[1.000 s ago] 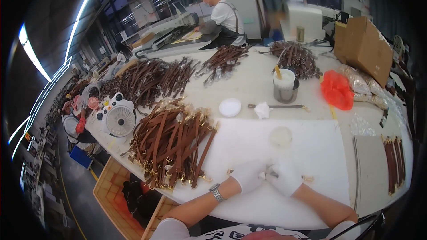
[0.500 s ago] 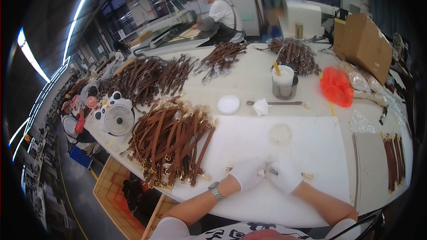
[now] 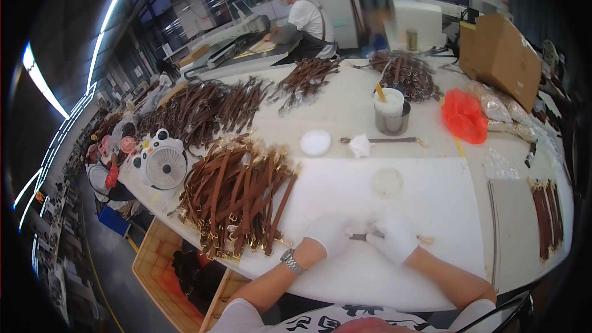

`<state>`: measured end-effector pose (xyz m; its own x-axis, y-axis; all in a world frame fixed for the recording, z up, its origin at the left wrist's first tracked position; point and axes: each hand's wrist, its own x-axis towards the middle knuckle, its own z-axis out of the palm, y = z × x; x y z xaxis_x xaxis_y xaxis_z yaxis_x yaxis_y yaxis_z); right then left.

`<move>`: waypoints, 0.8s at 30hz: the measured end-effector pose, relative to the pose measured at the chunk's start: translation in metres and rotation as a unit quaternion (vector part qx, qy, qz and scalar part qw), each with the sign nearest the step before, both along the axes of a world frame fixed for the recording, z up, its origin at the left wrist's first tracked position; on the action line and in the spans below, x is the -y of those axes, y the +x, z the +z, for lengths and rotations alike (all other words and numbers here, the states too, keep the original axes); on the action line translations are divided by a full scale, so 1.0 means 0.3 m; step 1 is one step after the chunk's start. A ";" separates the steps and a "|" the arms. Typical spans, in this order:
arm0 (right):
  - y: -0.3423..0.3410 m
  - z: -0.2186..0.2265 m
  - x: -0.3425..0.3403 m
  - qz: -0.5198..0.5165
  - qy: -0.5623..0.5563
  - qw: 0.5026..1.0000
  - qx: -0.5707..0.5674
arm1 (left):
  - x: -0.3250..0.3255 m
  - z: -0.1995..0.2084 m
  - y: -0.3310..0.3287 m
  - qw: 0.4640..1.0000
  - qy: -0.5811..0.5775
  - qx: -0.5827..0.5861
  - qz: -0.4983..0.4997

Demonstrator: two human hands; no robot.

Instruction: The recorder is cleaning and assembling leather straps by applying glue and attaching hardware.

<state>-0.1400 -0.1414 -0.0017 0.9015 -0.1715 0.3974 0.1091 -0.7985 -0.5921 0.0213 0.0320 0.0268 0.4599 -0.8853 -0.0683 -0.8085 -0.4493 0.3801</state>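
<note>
Between my two white-gloved hands a short stretch of brown strap shows, low over the white sheet. My left hand, somewhat blurred, is closed on its left part. My right hand pinches the strap close by, thumb and fingers together. A gold clasp sticks out past the right hand; the rest of the strap is hidden under the gloves. Left of my hands lies a big heap of brown straps with gold buckles. Beyond my hands, a pale round patch marks the white sheet.
Farther back are a white lid, a crumpled white cloth on another strap, and a white tub in a metal pot. A panda-shaped fan stands left. Finished-looking straps lie right. A co-worker sits behind the table.
My left hand has shifted slightly left, away from the right one, and a piece of strap now shows between them. The right hand has hardly moved.
</note>
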 end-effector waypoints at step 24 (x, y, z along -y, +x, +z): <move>0.013 -0.109 0.016 -0.033 0.011 0.998 0.052 | -0.047 0.064 0.095 0.979 0.082 0.111 -0.151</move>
<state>-0.1360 -0.1461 -0.0345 0.8423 -0.2389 0.4832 0.1180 -0.7930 -0.5977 0.0499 0.0463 0.0460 0.1979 -0.9689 -0.1487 -0.9686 -0.2166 0.1223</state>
